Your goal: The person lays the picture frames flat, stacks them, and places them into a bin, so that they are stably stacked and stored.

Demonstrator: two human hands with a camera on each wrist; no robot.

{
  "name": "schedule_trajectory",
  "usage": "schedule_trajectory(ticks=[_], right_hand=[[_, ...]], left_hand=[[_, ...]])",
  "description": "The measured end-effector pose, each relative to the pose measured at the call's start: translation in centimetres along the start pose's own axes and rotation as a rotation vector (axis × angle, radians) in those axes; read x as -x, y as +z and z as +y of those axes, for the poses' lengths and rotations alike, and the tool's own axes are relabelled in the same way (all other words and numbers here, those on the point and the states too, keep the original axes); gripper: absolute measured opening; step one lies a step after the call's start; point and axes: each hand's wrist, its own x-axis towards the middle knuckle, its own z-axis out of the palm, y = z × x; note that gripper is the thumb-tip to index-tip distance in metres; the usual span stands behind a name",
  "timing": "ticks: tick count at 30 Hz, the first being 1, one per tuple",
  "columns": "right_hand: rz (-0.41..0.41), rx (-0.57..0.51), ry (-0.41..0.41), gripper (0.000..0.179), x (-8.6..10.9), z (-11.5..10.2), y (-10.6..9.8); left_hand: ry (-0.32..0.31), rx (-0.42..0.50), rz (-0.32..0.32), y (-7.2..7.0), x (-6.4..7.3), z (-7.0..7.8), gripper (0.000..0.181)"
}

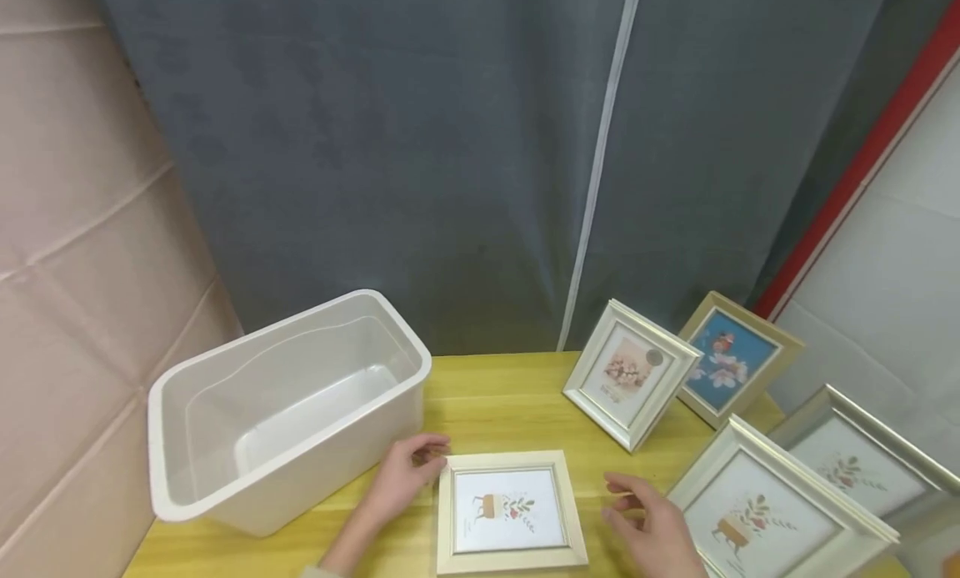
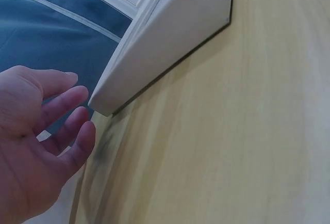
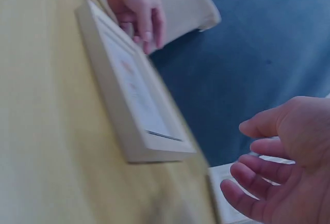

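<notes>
A cream picture frame point(image 1: 446, 511) with a plant-and-basket print lies face up on the wooden table, between the two hands. My left hand point(image 1: 405, 475) is at its upper left corner, fingers loosely bent, fingertips right by the edge. In the left wrist view the same hand point(image 2: 38, 126) holds nothing, and the picture frame's side point(image 2: 170, 43) stands just beyond the fingers. To the right of the picture frame, apart from it, my right hand point(image 1: 651, 524) hovers with relaxed fingers. The right wrist view shows that hand point(image 3: 281, 159) holding nothing, with the picture frame point(image 3: 111, 87) flat on the table.
A deep off-white bin point(image 1: 337, 432) stands at the left. On the right, several picture frames stand upright: a silver-white one point(image 1: 581, 394), a tan one with a blue print point(image 1: 780, 340), a cream one point(image 1: 817, 478) and a silver-grey one point(image 1: 885, 432). A grey curtain point(image 1: 375, 144) hangs behind.
</notes>
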Motion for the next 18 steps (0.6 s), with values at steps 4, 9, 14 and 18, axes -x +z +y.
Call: schedule_trajectory(ticks=[4,9,14,18], right_hand=[[0.046,0.009,-0.138,0.043,0.6,-1.2,-2.9],[0.139,0.063,-0.536,0.055,1.0,-2.0,-6.7],[0.197,0.179,-0.734,0.073,0.8,-2.7,-10.9],[0.266,0.319,-0.765,0.073,0.3,-2.1,-13.5]], left_hand=[[-0.002,-0.006,0.028,-0.4,0.8,0.8,0.029],[0.029,-0.005,0.040,-0.6,1.4,2.2,0.029],[0.053,0.009,0.024,-1.1,1.9,3.5,0.031],[0.069,0.009,0.004,-1.4,2.4,4.4,0.033]])
